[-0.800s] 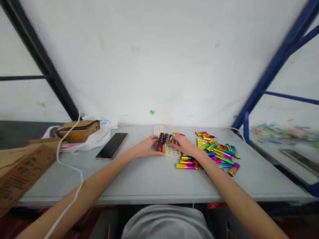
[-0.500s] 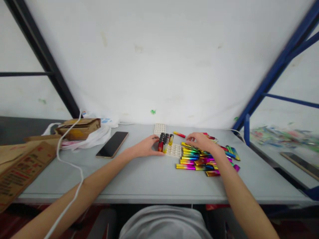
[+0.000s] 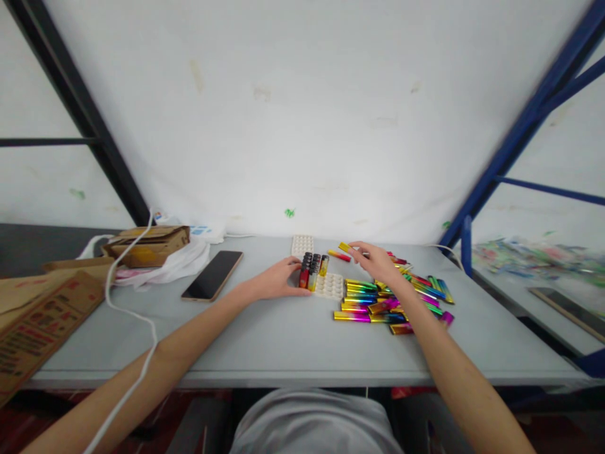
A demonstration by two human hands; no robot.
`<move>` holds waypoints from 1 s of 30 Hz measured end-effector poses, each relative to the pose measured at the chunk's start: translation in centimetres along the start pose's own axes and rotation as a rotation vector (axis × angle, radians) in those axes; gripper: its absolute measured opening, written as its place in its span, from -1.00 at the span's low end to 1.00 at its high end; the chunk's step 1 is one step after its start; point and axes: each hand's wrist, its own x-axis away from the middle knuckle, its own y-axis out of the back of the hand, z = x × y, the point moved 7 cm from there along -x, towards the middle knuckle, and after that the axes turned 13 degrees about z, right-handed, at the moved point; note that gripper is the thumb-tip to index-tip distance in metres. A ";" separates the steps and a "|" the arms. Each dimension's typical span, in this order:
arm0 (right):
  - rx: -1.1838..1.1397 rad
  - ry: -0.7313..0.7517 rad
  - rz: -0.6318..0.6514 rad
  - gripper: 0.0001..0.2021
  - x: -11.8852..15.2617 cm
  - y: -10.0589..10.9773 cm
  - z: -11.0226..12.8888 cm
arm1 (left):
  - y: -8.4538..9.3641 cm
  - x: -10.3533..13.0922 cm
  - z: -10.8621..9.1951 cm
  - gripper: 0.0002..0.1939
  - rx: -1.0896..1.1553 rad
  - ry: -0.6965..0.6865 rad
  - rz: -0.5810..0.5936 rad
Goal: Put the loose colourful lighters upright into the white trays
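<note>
My left hand (image 3: 278,277) grips the left end of a white holed tray (image 3: 333,287), thumb at the near side and fingers at the far side. Slim black-topped tubes (image 3: 306,272), red and yellow below, stand in rows at that end. Beside them is a single yellow tube (image 3: 324,265). My right hand (image 3: 374,257) pinches a shiny yellow tube (image 3: 345,246) by one end, raised over the table. Under and beside my right wrist lies a loose pile of shiny multicoloured tubes (image 3: 363,306).
A red-yellow tube (image 3: 339,256) lies behind the tray. Another white holed tray (image 3: 302,244) sits near the wall. At the left are a phone (image 3: 212,275), a cardboard box (image 3: 154,244), a plastic bag (image 3: 189,261) and a white cable (image 3: 151,325). A blue frame (image 3: 491,167) stands at the right.
My right hand has lifted a yellow tube from the pile and moved slightly up and away from it. My left hand has stayed at the tray.
</note>
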 end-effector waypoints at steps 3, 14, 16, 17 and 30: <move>-0.140 0.007 -0.071 -0.56 0.1 0.0 0.7 | -0.1 0.0 0.1 -0.31 0.003 0.006 0.004; -0.415 0.108 0.028 -0.41 -0.6 -2.9 2.5 | 0.0 0.0 0.1 -0.30 -0.017 -0.029 -0.015; -0.521 0.147 0.110 -0.45 -0.4 -3.7 3.4 | -0.1 0.0 0.2 -0.29 -0.022 -0.022 -0.019; -0.588 0.147 0.143 -0.47 -0.3 -4.2 3.7 | -0.1 0.0 0.2 -0.29 -0.023 -0.018 -0.019; -0.319 -0.027 -0.124 -0.46 -0.2 -5.3 3.3 | 0.0 0.0 0.1 -0.28 0.014 -0.011 -0.013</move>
